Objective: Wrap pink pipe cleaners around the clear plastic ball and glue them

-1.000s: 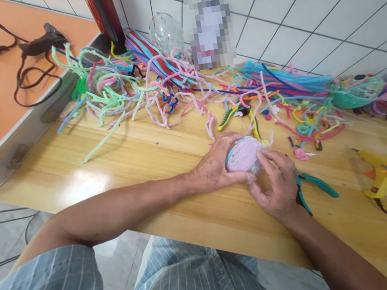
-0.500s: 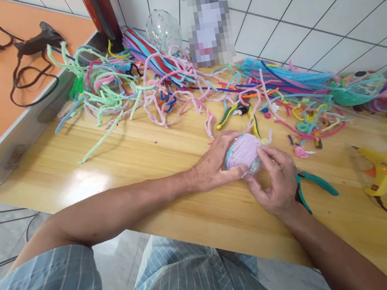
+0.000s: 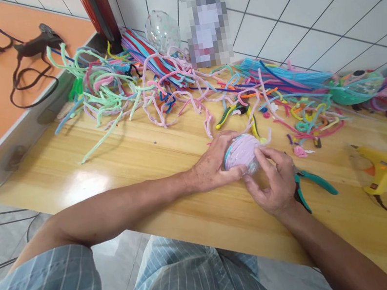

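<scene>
A ball wrapped in pale purple fuzzy stems [image 3: 242, 150] is held above the front of the wooden table [image 3: 176, 217]. It has a blue band on its left side and a clear part low on the right. My left hand [image 3: 217, 163] grips it from the left, with the fingers behind and the thumb in front. My right hand [image 3: 275, 176] touches its right side with bent fingers and thumb; a loose purple stem end sticks out above these fingers. Whether the right fingertips pinch a stem is too small to tell.
Teal-handled pliers [image 3: 318, 182] lie beside my right hand, with a yellow glue gun [image 3: 383, 167] farther right. Behind are yellow-green pliers [image 3: 226, 116], tangled fuzzy stems [image 3: 107, 97], a clear ball [image 3: 162, 31] and a blurred phone-like object [image 3: 207, 31]. A black corded tool [image 3: 37, 42] lies upper left.
</scene>
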Available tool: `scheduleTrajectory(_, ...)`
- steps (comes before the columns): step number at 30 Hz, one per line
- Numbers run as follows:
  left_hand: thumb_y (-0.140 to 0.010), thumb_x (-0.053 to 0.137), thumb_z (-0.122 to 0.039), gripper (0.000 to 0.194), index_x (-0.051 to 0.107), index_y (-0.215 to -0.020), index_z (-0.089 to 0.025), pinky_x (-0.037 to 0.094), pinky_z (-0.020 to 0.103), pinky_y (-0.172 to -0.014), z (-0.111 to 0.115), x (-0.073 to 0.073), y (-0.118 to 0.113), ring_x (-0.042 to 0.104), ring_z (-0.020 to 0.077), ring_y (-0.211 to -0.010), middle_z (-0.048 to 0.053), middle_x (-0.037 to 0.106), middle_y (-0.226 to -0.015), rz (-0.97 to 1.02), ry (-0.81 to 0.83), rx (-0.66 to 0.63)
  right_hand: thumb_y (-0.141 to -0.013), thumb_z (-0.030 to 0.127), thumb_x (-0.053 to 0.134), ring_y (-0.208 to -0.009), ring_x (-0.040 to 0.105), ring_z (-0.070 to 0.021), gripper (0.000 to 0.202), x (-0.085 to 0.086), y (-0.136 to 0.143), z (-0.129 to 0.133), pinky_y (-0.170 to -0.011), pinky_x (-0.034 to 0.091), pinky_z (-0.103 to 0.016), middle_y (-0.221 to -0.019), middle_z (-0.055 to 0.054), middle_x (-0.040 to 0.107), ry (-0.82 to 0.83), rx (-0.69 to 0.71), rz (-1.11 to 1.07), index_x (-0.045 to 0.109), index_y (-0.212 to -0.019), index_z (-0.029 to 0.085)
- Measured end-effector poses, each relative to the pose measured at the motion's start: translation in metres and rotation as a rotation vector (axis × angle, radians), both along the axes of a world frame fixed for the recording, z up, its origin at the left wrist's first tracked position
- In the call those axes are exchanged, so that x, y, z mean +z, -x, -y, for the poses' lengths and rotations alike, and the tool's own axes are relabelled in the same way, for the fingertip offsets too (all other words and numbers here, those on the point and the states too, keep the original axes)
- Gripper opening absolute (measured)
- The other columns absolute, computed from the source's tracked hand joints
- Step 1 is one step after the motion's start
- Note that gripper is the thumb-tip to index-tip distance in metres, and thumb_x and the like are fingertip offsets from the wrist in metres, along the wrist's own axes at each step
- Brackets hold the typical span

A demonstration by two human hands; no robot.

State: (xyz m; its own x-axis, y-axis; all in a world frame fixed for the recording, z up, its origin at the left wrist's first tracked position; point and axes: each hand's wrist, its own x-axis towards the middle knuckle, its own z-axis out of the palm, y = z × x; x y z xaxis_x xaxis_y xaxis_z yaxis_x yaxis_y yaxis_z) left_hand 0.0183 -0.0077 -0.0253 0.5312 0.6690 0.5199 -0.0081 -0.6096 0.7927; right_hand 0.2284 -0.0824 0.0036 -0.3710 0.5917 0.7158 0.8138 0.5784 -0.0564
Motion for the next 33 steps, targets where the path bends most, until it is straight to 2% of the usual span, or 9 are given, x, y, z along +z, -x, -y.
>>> scheduleTrajectory(7,-0.099,0.065,-0.056,0.07,0.037,-0.154,-0.021,0.041,0.06,-0.128,0.002,0.002,0.001,0.051,0.0351,-0.147,0.02,0.053,-0.152,-0.015,0.015,0.007,-0.095,0.03,0.072,-0.121,0.069,-0.0321,0.077,-0.001,0.001,0.0,-0.1,0.061,-0.048,-0.134,-0.018,0.068,-0.018,-0.005,0.023,0.044,-0.166,0.021)
scheduleTrajectory(17,-0.099,0.058,-0.065,0.075,0.036,-0.154,-0.018,0.043,0.058,-0.127,0.001,-0.007,-0.002,0.05,0.035,-0.147,0.021,0.05,-0.151,-0.004,-0.033,0.037,-0.095,0.032,0.073,-0.117,0.071,-0.0317,0.076,0.0,0.003,0.001,-0.098,0.061,-0.049,-0.132,-0.017,0.069,-0.026,-0.024,0.048,0.045,-0.164,0.022)
scheduleTrajectory(22,-0.101,0.061,-0.059,0.069,0.038,-0.153,-0.019,0.043,0.059,-0.126,0.002,0.001,0.001,0.051,0.0342,-0.147,0.021,0.052,-0.151,-0.005,0.008,0.005,-0.094,0.03,0.075,-0.118,0.07,-0.0314,0.077,0.002,0.004,0.001,-0.099,0.061,-0.048,-0.131,-0.017,0.069,-0.028,-0.009,0.039,0.045,-0.165,0.02)
scheduleTrajectory(27,-0.101,0.066,-0.056,0.064,0.043,-0.149,-0.023,0.043,0.057,-0.126,0.002,0.011,0.002,0.052,0.0325,-0.144,0.018,0.055,-0.148,-0.001,0.096,-0.011,-0.093,0.028,0.075,-0.124,0.068,-0.0333,0.079,-0.001,0.001,0.0,-0.104,0.061,-0.053,-0.134,-0.017,0.069,-0.024,-0.001,0.009,0.046,-0.165,0.022)
scheduleTrajectory(33,-0.097,0.07,-0.056,0.064,0.045,-0.146,-0.022,0.046,0.054,-0.122,0.001,0.013,0.002,0.054,0.0318,-0.139,0.016,0.055,-0.144,0.028,0.151,-0.023,-0.093,0.028,0.073,-0.126,0.069,-0.0341,0.077,-0.005,-0.003,-0.002,-0.103,0.063,-0.056,-0.137,-0.017,0.067,-0.006,0.024,0.01,0.045,-0.164,0.023)
